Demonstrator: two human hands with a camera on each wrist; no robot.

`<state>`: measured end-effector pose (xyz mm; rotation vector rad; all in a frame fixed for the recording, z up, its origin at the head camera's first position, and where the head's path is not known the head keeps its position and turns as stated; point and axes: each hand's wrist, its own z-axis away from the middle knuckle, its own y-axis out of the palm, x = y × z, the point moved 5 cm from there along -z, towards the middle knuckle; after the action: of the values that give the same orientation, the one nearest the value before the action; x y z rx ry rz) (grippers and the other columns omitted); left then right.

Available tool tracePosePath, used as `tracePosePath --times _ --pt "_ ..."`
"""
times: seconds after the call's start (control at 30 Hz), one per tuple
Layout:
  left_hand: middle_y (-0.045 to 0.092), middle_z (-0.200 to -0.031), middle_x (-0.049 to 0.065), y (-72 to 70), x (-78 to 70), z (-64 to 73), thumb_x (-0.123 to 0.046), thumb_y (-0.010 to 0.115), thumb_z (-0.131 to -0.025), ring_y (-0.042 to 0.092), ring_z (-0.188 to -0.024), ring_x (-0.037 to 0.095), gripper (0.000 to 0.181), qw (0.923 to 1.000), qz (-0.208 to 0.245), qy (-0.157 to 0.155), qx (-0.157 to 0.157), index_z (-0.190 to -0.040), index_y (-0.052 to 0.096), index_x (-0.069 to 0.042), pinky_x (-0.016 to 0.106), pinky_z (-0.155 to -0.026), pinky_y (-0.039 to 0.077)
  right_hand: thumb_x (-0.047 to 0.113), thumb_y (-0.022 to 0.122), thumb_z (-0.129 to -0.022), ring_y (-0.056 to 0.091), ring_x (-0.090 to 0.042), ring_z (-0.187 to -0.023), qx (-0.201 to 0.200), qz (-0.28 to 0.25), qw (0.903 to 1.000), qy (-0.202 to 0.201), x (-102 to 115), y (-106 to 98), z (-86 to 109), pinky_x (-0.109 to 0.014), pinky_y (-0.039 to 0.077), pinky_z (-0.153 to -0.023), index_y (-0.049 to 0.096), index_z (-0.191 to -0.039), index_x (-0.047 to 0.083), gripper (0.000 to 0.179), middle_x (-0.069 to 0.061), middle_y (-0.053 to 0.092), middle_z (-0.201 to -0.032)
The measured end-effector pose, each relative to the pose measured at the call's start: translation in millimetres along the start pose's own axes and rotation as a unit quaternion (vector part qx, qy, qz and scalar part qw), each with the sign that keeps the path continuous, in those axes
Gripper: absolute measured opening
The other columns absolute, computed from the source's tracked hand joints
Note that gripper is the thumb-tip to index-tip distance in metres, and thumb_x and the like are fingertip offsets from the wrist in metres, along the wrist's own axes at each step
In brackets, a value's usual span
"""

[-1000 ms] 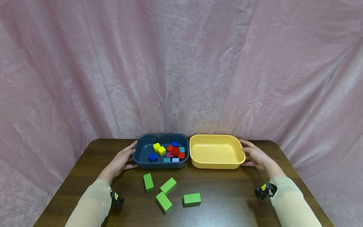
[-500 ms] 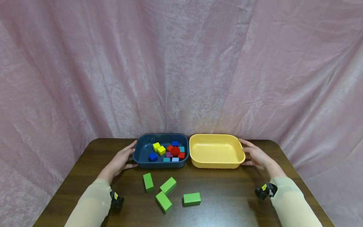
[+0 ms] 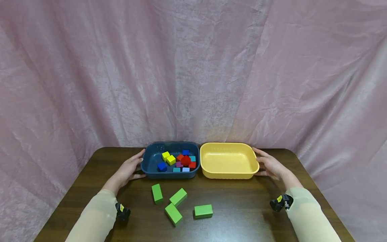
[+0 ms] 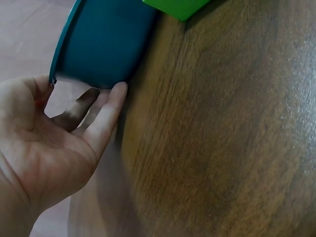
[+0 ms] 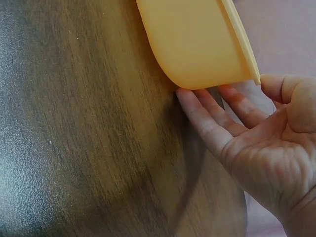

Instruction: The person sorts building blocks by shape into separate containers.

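My left hand (image 3: 127, 171) rests its fingertips against the left end of a dark blue plastic bin (image 3: 149, 175). In the left wrist view its fingers (image 4: 106, 118) are extended to the outer wall, thumb near the rim. Several small blocks, such as a yellow cube (image 3: 171, 160), a blue cube (image 3: 162, 167) and a red piece (image 3: 185, 160), lie inside. At the right end of a yellow plastic bin (image 3: 229, 175) is my right hand (image 3: 272, 167). The right wrist view shows its extended fingers (image 5: 210, 131) touching the wall, thumb at the rim. No blocks show in the yellow bin.
Several green rectangular blocks lie on the brown wooden table (image 3: 242, 208) in front of the bins, one green block (image 3: 203, 211) farthest right. Both bins stand side by side near the back edge. Behind hangs a pink curtain (image 3: 193, 74).
Bins, blocks and hands all appear slightly farther left in the head view. The yellow bin looks very slightly closer to the blue one. Both hands stay at the bins' outer ends.
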<state>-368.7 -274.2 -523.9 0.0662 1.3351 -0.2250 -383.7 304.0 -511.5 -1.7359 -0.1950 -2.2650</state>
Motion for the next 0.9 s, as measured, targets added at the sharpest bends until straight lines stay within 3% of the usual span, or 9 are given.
tracePosePath --times 0.23,0.37,0.6,0.8,0.9 --pt "0.018 -0.166 0.024 -4.4 -5.1 8.8 -0.028 0.035 -0.113 0.04 -0.141 0.046 0.058 0.9997 -0.02 0.007 -0.009 -0.166 0.011 -0.029 0.056 -0.097 0.052 0.014 0.038 -0.11 0.058 -0.03 -0.117 0.003 0.005 1.0 0.001 0.3 0.7 -1.6 -0.055 0.053 -0.096 0.007 -0.167 0.02 0.065 -0.026 0.02 -0.161" --pt "0.024 -0.163 0.027 -13.0 -12.5 16.7 -0.03 0.036 -0.113 0.039 -0.141 0.046 0.059 0.9982 -0.036 0.019 -0.044 -0.166 0.011 -0.028 0.055 -0.1 0.05 0.015 0.037 -0.111 0.059 -0.029 -0.117 0.002 0.008 1.0 0.001 1.5 0.0 -0.4 -0.055 0.053 -0.096 0.006 -0.167 0.02 0.064 -0.027 0.02 -0.161" --pt "0.03 -0.161 0.024 -23.7 -39.8 35.3 -0.032 0.038 -0.112 0.038 -0.139 0.043 0.057 0.9836 -0.067 0.108 -0.128 -0.165 0.02 -0.024 0.052 -0.1 0.051 0.015 0.038 -0.111 0.061 -0.028 -0.114 0.0 0.016 0.9999 -0.006 0.7 -0.9 0.3 -0.054 0.054 -0.094 0.004 -0.166 0.017 0.065 -0.031 0.025 -0.158" --pt "0.038 -0.158 0.017 -10.2 -64.3 53.5 -0.035 0.043 -0.111 0.044 -0.136 0.037 0.054 0.9707 -0.107 0.164 -0.139 -0.163 0.027 -0.031 0.042 -0.095 0.055 0.014 0.037 -0.111 0.057 -0.034 -0.123 -0.004 0.027 0.9996 -0.005 -0.3 1.1 -1.4 -0.055 0.054 -0.094 0.004 -0.166 0.016 0.065 -0.029 0.018 -0.163" --pt "0.045 -0.153 0.016 4.0 -76.8 60.6 -0.033 0.047 -0.11 0.048 -0.134 0.038 0.053 0.9638 -0.122 0.196 -0.133 -0.162 0.034 -0.027 0.04 -0.094 0.056 0.013 0.036 -0.11 0.053 -0.037 -0.127 -0.005 0.03 0.9995 -0.005 0.2 2.6 -1.0 -0.056 0.054 -0.094 0.003 -0.166 0.015 0.065 -0.03 0.018 -0.163"
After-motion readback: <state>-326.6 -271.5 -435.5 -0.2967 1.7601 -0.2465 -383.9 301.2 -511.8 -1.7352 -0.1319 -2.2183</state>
